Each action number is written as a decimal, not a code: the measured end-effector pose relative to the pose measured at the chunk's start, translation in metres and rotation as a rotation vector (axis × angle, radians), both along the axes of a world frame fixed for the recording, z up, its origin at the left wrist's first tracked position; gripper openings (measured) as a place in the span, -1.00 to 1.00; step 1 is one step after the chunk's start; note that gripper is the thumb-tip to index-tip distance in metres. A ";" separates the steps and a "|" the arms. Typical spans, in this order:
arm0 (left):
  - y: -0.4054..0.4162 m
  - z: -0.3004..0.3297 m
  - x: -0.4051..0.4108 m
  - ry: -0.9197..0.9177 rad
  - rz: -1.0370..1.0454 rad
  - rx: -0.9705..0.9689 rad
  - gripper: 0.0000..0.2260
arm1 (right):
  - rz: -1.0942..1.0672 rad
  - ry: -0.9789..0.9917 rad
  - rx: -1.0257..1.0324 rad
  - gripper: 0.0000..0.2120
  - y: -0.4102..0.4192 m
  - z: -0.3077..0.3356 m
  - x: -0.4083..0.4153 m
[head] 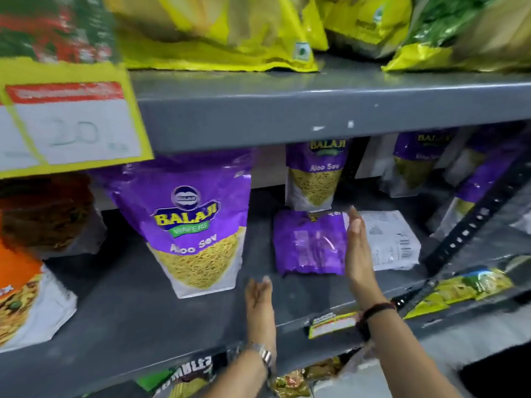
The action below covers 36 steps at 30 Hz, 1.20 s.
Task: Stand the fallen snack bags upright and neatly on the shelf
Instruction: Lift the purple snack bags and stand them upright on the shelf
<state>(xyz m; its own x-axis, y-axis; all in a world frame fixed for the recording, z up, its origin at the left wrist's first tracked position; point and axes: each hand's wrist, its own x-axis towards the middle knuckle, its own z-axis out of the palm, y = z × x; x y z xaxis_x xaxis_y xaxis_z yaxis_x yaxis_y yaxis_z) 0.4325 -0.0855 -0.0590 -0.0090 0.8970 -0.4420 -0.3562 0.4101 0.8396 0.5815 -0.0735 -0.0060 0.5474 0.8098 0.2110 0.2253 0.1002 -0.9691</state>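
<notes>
A purple snack bag lies flat on the grey shelf, its top edge towards me. Beside it on the right lies a second fallen bag, white back side up. My right hand stands edge-on between these two bags, fingers straight, holding nothing. My left hand hovers flat above the shelf, just in front and left of the purple fallen bag, fingers extended. A large purple Aloo Sev bag stands upright to the left. A smaller one stands behind the fallen bags.
More purple bags stand or lean at the back right. A black perforated upright slants across the right. An orange snack bag stands at the far left. Yellow bags fill the shelf above, and a yellow price card hangs from it.
</notes>
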 end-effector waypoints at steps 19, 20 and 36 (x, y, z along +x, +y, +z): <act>0.020 -0.003 0.158 -0.329 0.157 -0.199 -0.83 | 0.724 -0.657 -0.941 -0.60 0.078 0.034 0.189; 0.018 -0.004 0.156 -0.326 0.165 -0.172 -0.82 | 0.723 -0.625 -0.914 -0.65 0.074 0.036 0.190; 0.078 0.073 0.120 0.103 -0.009 0.577 -0.73 | 0.443 0.046 -0.210 -0.70 0.028 -0.021 0.150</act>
<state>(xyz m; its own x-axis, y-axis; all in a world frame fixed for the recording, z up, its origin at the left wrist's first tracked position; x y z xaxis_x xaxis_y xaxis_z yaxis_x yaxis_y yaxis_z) 0.5529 -0.0074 0.0141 -0.0174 0.9925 0.1211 -0.2593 -0.1215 0.9581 0.7314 -0.0459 -0.0271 0.1456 0.9893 0.0022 0.1614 -0.0216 -0.9867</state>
